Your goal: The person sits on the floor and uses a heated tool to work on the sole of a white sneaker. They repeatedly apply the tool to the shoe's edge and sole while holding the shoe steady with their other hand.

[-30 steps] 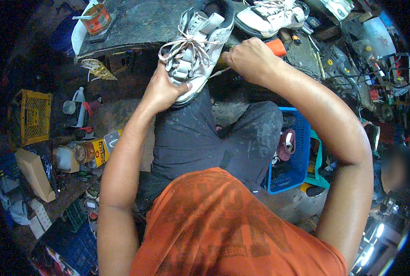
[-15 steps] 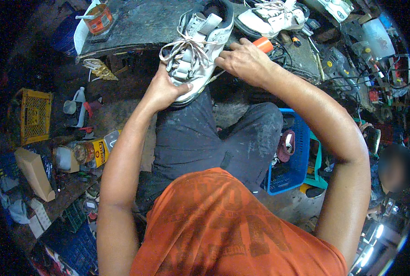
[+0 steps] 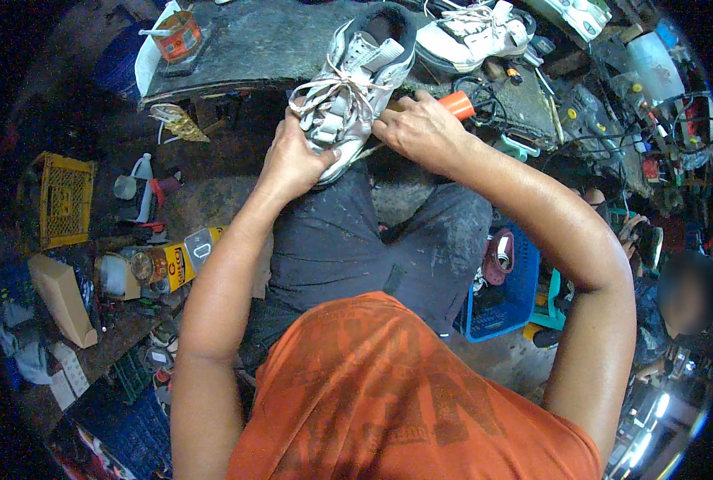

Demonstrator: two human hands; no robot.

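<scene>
A white and grey sneaker (image 3: 380,84) with loosely tied pale laces rests toe toward me, its heel end over the bench edge. My left hand (image 3: 299,160) grips its toe end, thumb across the top and fingers beneath. At the shoe's right side, my right hand (image 3: 420,132) is closed around a tool with an orange handle (image 3: 457,105), whose end sticks out beyond the knuckles. The tool's working tip is hidden by the hand and shoe. A second white laced sneaker (image 3: 452,50) lies on the bench to the right.
The dark worn bench (image 3: 252,48) bears an orange tin (image 3: 179,38) at the left. Cables and bottles crowd the right. A blue basket (image 3: 500,320) with a maroon clog (image 3: 498,258) stands beside my right knee; a yellow crate (image 3: 67,200) is far left. Another person (image 3: 660,320) is at the right.
The sneaker and both hands appear slightly farther right in view, and the bench has shifted a little the same way. Both grips stay the same.
</scene>
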